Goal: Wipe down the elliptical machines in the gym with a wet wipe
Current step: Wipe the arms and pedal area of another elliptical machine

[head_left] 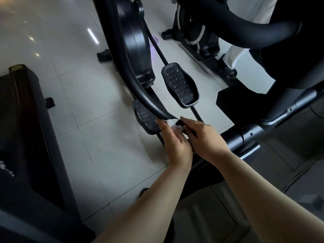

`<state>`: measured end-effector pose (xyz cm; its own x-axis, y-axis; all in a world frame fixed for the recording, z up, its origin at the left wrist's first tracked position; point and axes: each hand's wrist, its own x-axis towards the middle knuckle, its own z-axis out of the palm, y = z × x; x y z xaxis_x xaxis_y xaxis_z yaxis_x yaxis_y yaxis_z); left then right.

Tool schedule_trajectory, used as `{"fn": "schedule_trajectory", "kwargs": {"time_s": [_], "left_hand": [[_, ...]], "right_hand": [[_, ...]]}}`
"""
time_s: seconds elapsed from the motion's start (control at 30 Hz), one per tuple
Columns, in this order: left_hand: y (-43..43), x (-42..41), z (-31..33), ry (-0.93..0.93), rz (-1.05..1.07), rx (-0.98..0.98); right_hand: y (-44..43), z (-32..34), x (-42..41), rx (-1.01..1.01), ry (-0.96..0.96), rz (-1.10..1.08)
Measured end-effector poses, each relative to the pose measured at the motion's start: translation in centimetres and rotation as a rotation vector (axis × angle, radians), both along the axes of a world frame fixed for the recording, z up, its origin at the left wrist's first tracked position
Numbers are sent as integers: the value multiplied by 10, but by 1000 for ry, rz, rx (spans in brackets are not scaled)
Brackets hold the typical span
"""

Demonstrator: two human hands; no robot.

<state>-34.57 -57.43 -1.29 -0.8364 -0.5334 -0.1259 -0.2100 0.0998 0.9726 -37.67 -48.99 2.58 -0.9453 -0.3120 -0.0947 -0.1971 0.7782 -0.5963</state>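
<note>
Head view: we see both hands meet at the near end of the black, curved elliptical handlebar (140, 81). The left hand (177, 144) grips a white wet wipe (172, 123) against that tip, fingers curled round it. Most of the wipe is hidden between the hands. The right hand (205, 139) curls round the bar just beside it, its fingertips out of our sight. The bar crosses over the near pedal (145, 116), while the far pedal (180, 85) shows whole. A treadmill (21, 120) is cut off at the left edge.

Floor: pale glossy tiles (73, 88) are laid beneath the fingers (163, 128).
Light: bright streaks (92, 36) are reflected beyond them, leftward.
Furniture: a black machine (26, 137) is set well left.
</note>
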Motion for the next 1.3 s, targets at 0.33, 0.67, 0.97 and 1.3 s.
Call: {"fn": "schedule_trajectory", "kwargs": {"time_s": [0.33,0.67,0.97,1.3], "left_hand": [[1,-19,-4,142,178,-111],[-2,-27,-19,184,129,359],[-54,-53,-16,217,178,7],[-67,-48,17,184,169,-59]], "right_hand": [[0,-2,-2,15,26,42],[1,-4,-3,14,41,64],[-4,-4,-3,16,30,35],[-25,-4,-15,-77,10,76]]}}
